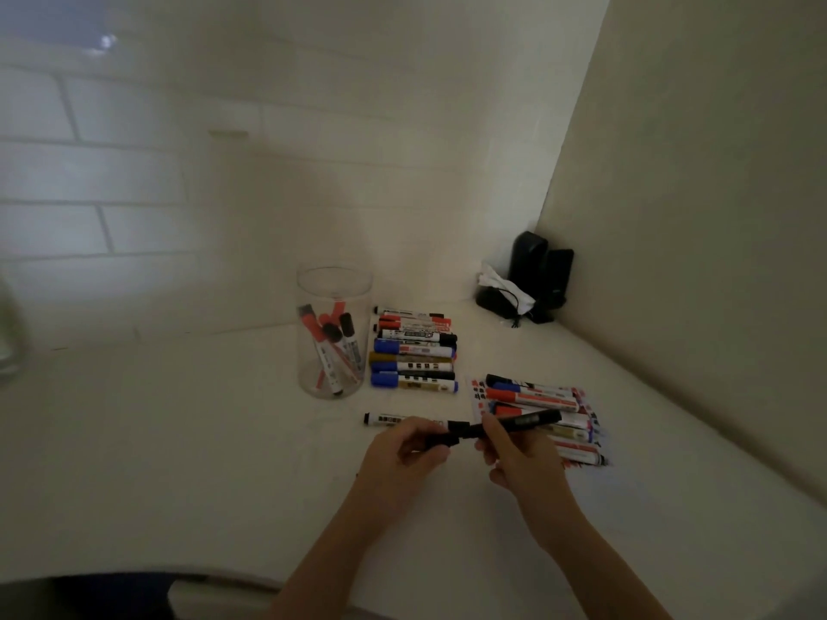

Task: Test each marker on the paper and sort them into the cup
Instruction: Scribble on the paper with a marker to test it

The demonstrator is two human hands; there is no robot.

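Both hands share one grip on a black marker (492,427): left hand (405,445) curled round the cap end, right hand (514,454) pinching the barrel, held level just above the counter (223,440). I judge this the uncapping step, before the test stroke. Next I must pull the cap straight off, then bring the tip down to paper; the sheet I can make out lies under the marker pile (541,409) just right of my grip. Beyond my left hand stands the clear cup (333,333), already holding several markers, with a stacked row (414,355) beside it.
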